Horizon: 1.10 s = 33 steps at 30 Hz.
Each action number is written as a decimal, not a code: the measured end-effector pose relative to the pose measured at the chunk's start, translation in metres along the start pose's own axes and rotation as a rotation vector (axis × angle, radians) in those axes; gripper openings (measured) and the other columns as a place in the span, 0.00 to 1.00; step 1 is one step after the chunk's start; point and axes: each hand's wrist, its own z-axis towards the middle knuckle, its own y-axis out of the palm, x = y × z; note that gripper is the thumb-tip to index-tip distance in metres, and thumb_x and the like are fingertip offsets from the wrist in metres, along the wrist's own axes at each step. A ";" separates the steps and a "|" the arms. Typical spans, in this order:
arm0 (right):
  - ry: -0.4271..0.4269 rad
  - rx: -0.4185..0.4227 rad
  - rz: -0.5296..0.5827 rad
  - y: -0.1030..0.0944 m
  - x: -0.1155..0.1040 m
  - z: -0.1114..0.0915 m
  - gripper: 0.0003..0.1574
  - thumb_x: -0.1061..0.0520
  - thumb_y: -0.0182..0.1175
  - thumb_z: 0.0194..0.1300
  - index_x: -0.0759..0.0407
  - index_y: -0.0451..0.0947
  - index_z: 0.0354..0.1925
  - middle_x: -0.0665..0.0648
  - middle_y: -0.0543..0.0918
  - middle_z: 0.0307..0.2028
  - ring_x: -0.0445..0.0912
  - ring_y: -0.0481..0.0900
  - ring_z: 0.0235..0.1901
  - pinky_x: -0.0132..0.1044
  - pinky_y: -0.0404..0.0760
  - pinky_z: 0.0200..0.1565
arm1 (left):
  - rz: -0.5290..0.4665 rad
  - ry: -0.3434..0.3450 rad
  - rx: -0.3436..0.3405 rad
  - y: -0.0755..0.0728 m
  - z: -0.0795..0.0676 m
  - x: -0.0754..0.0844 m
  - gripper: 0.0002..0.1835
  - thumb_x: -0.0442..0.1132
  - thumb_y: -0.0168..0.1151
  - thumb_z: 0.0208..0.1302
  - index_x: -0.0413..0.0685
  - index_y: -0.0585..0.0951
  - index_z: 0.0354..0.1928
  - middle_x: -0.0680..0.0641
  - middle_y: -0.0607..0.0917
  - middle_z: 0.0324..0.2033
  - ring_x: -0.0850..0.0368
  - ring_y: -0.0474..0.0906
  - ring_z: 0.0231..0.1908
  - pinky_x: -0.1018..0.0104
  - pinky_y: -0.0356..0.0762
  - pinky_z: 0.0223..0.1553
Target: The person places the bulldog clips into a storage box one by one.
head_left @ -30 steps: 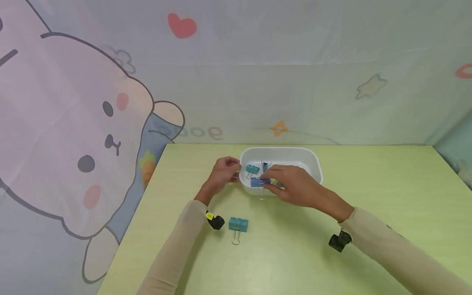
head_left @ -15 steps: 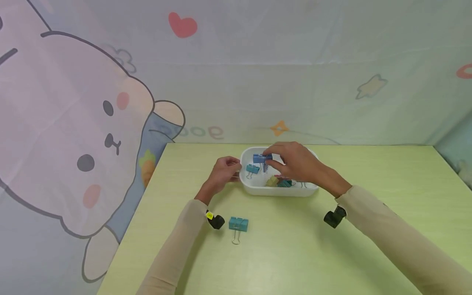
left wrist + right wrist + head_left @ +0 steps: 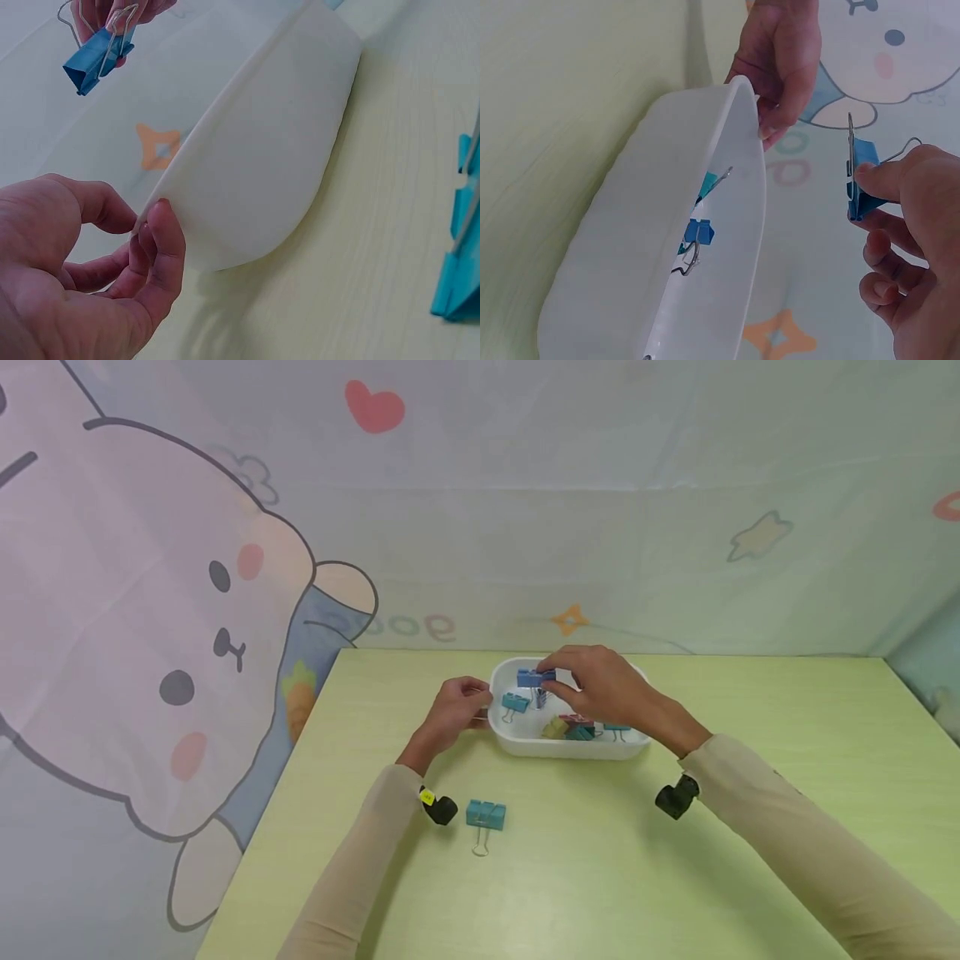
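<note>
My right hand (image 3: 615,687) pinches a blue binder clip (image 3: 529,678) between thumb and fingers, held above the white plastic tub (image 3: 570,749). In the right wrist view this blue clip (image 3: 865,159) has its wire handles spread to either side, clear of the tub wall (image 3: 622,217). My left hand (image 3: 454,710) pinches the tub's left rim, thumb on one side and fingers on the other, as the left wrist view of the hand (image 3: 97,270) confirms. Inside the tub lie a teal clip (image 3: 515,702), another blue clip (image 3: 540,698), a yellow clip (image 3: 556,727) and several others.
A larger teal binder clip (image 3: 486,815) lies on the pale yellow table (image 3: 570,868), in front of the tub. Behind the table's far edge hangs a printed cloth (image 3: 525,543). A small black camera sits on each wrist.
My right hand has carried the blue clip from the tub's near side up and away to above its far left part, then barely moved. My left hand stays on the rim.
</note>
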 end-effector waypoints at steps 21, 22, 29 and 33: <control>-0.111 0.004 0.052 0.027 -0.016 -0.026 0.32 0.39 0.71 0.66 0.54 0.82 0.60 0.49 0.85 0.53 0.40 0.81 0.41 0.37 0.84 0.42 | -0.018 -0.001 0.009 0.001 0.002 0.000 0.17 0.32 0.58 0.73 0.29 0.76 0.59 0.32 0.82 0.50 0.40 0.86 0.42 0.59 0.89 0.41; -0.116 -0.004 0.050 0.031 -0.019 -0.029 0.32 0.38 0.70 0.66 0.53 0.82 0.60 0.49 0.85 0.52 0.39 0.81 0.42 0.37 0.84 0.43 | -0.016 0.003 0.008 0.001 0.002 0.000 0.17 0.32 0.58 0.73 0.29 0.76 0.59 0.32 0.82 0.50 0.40 0.86 0.42 0.59 0.89 0.41; -0.159 -0.104 0.048 0.054 -0.037 -0.047 0.33 0.33 0.66 0.68 0.51 0.82 0.60 0.46 0.85 0.54 0.40 0.82 0.50 0.39 0.83 0.53 | -0.010 0.012 0.002 0.001 0.001 0.000 0.17 0.33 0.58 0.73 0.29 0.76 0.59 0.31 0.83 0.50 0.39 0.87 0.43 0.58 0.89 0.43; -0.151 -0.173 0.067 0.068 -0.044 -0.057 0.34 0.32 0.65 0.69 0.51 0.82 0.62 0.47 0.84 0.56 0.42 0.83 0.52 0.39 0.84 0.54 | -0.014 0.013 0.003 0.001 0.000 0.000 0.17 0.33 0.58 0.73 0.30 0.76 0.58 0.31 0.83 0.50 0.38 0.87 0.44 0.59 0.89 0.42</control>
